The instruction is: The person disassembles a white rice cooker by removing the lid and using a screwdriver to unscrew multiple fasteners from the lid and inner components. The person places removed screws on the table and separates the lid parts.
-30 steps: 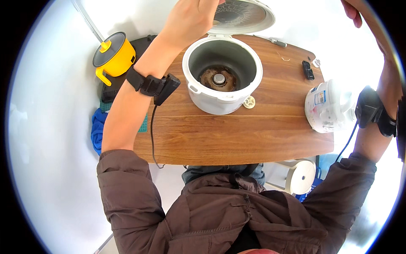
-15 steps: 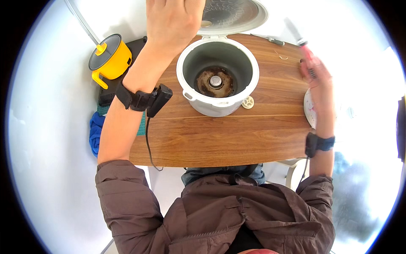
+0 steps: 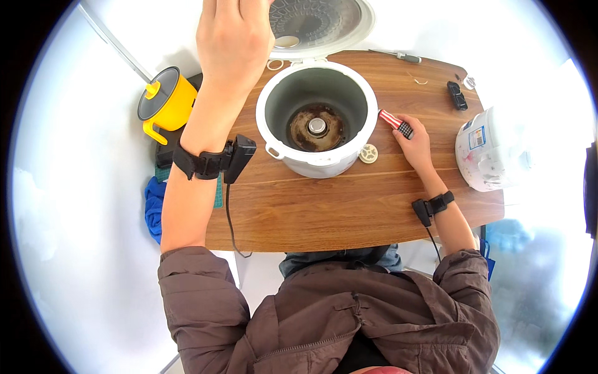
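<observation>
A white rice cooker (image 3: 324, 163) stands on the wooden table, its lid (image 3: 324, 28) tipped back. No inner pot sits in it; brown stains surround the round metal button (image 3: 317, 126) on its floor. My left hand (image 3: 237, 40) is raised at the lid's left edge. Its fingertips are cut off by the top of the picture, so their grip does not show. To the cooker's right, my right hand (image 3: 416, 142) closes round a tool with a red-and-white striped, black-gridded handle (image 3: 392, 119). The handle's far end points at the cooker's side; no blade or shaft shows.
A cream round cap (image 3: 368, 153) lies against the cooker's right side. Farther right are a black block (image 3: 456, 95) and a white bucket (image 3: 476, 149). A screwdriver (image 3: 408, 58) lies at the back. Left are a yellow pot (image 3: 171, 103) and a blue cloth (image 3: 154, 209).
My right hand has come down and left with the tool, from above the table's right side to beside the cooker. My left hand stays by the lid. The view has shifted slightly.
</observation>
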Tool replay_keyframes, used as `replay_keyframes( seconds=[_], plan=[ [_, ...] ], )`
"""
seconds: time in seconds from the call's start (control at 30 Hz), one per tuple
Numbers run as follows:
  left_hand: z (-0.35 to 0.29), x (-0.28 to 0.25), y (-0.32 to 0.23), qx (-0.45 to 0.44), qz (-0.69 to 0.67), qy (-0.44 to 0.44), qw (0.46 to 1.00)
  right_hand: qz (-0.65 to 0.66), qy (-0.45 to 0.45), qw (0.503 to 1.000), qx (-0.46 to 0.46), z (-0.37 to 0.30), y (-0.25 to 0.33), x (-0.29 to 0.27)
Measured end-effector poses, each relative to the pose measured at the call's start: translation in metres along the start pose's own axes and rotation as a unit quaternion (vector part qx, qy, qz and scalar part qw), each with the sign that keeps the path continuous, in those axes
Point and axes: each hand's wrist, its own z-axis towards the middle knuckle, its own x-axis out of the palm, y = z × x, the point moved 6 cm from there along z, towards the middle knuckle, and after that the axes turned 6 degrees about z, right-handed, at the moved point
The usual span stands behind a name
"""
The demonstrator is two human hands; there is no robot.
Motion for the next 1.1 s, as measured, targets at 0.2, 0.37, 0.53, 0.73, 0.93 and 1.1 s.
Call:
replay_keyframes(
  seconds=[0.2, 0.37, 0.53, 0.73, 0.93, 1.1],
  plan=[
    [-0.002, -0.004, 0.01, -0.008, -0.01, 0.015, 1.0, -0.145, 0.024, 0.988, -0.044, 0.006, 0.043, 0.0],
    [-0.001, -0.007, 0.007, -0.018, -0.031, 0.047, 0.998, -0.1, -0.082, 0.97, -0.206, 0.073, 0.154, -0.042],
    [-0.001, -0.008, 0.003, -0.008, -0.016, 0.055, 0.998, -0.079, -0.066, 0.917, -0.386, 0.142, 0.301, -0.064],
    [-0.001, -0.012, 0.003, -0.015, -0.031, 0.071, 0.997, -0.076, 0.195, 0.857, -0.47, 0.161, 0.392, -0.041],
    [-0.001, -0.014, -0.001, 0.002, -0.033, 0.095, 0.995, -0.184, 0.24, 0.836, -0.457, 0.161, 0.402, -0.031],
    [0.001, -0.015, 0.0, 0.024, -0.038, 0.123, 0.991, -0.189, 0.254, 0.825, -0.468, 0.165, 0.407, -0.023]
  ],
)
